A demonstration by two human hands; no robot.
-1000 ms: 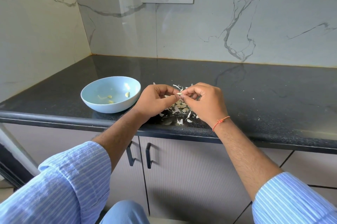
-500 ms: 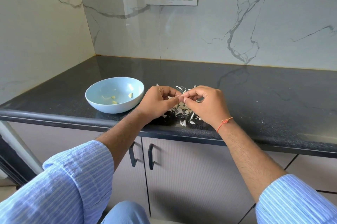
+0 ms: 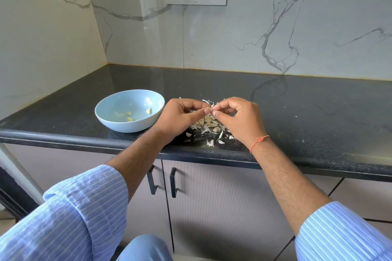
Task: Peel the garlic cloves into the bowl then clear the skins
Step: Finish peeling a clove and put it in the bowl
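Peeling step: my left hand (image 3: 177, 117) and right hand (image 3: 237, 118) both pinch one garlic clove (image 3: 209, 109) above the skins (image 3: 209, 126); next, strip it and drop it into the bowl (image 3: 110, 117).

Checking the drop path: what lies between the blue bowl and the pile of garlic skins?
In the head view, the left hand lies between the bowl and the skins, pinching a clove with the right hand.
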